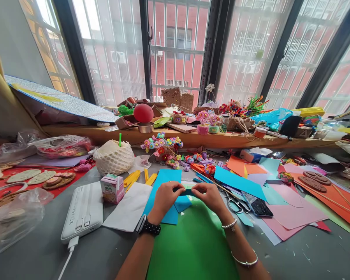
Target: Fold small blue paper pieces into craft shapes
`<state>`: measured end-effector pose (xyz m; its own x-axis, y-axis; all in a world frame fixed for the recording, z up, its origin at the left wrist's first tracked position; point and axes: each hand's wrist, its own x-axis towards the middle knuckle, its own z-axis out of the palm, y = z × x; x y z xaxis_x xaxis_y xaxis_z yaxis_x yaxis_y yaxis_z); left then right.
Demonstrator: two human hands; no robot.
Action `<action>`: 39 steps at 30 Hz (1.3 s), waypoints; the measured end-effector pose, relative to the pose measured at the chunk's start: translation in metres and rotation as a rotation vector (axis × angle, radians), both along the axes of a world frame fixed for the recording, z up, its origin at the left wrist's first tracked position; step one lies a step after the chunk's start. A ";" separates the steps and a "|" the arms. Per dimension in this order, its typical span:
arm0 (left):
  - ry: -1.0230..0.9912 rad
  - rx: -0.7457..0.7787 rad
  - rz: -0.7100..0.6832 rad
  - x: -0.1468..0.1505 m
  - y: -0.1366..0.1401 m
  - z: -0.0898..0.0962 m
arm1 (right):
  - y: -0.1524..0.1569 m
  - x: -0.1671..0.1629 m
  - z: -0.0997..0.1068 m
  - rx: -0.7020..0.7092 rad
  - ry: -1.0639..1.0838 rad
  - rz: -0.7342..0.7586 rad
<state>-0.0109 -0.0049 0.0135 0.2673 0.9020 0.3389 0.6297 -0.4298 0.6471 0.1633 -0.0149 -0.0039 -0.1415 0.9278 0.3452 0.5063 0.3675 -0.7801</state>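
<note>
Both my hands pinch a small strip of blue paper (188, 192) between them, above a green sheet (192, 241). My left hand (167, 198) is closed on the strip's left end, and a watch with a dotted black band sits on that wrist. Closed on the other end is my right hand (210, 197), its wrist wearing a beaded bracelet. Beneath and left of my left hand lies a larger blue sheet (163, 182). Scissors (235, 204) and a phone (258, 204) rest to the right of my right hand.
Left of my hands are a white power bank (84, 210) with a cable, a drink carton (112, 188), a netted coconut (113, 157) with a green straw, and a white napkin (129, 206). Coloured papers (294, 210) spread rightward. Crafts crowd the wooden ledge (169, 138) below the windows.
</note>
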 end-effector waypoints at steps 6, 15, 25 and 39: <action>0.020 0.051 0.101 -0.012 0.001 0.007 | 0.003 0.019 -0.001 0.039 0.021 -0.196; 0.007 0.057 -0.048 0.003 -0.003 -0.001 | -0.005 -0.012 0.003 0.148 -0.059 0.009; -0.022 0.139 0.245 -0.025 0.008 0.006 | 0.002 0.016 0.002 0.173 -0.056 -0.150; 0.185 0.204 -0.016 0.003 -0.005 -0.004 | 0.002 0.010 0.000 0.201 -0.178 -0.029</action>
<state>-0.0081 -0.0097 0.0092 0.3551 0.8156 0.4568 0.7216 -0.5498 0.4207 0.1729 -0.0131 -0.0034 -0.1908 0.8479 0.4947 0.6419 0.4890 -0.5906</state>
